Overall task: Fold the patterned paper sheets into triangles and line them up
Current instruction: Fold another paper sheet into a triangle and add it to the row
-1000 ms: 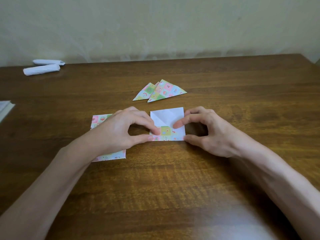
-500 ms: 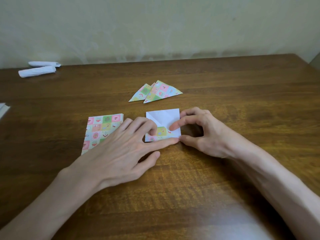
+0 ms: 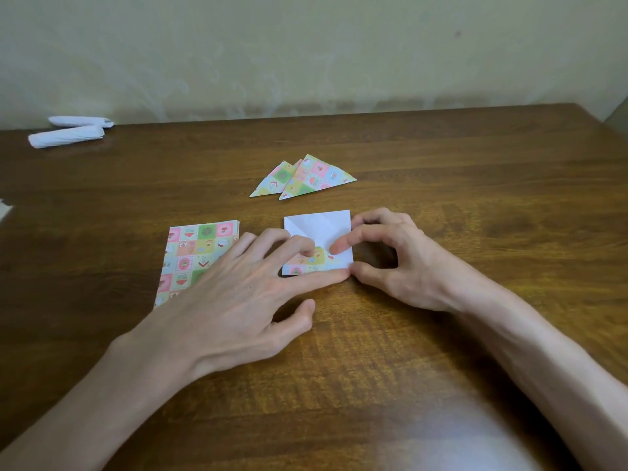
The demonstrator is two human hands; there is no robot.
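Observation:
A small paper sheet (image 3: 319,226) lies white side up at the table's middle, its lower edge folded over so the patterned side shows. My left hand (image 3: 238,300) is spread out, with the index finger pressing flat along that bottom fold and the middle fingertip on the patterned flap. My right hand (image 3: 401,263) pinches the sheet's lower right corner between index finger and thumb. Two folded patterned triangles (image 3: 312,176) lie overlapping just beyond the sheet. A stack of flat patterned sheets (image 3: 193,253) sits to the left, partly under my left hand.
Two white paper rolls (image 3: 66,136) lie at the far left of the brown wooden table (image 3: 475,185), near the wall. A white paper edge (image 3: 4,209) shows at the left border. The table's right edge is at the far right.
My left hand let go of its pinch on the sheet's left side, spread out, and slid its index finger rightward along the bottom fold. My right hand kept its hold.

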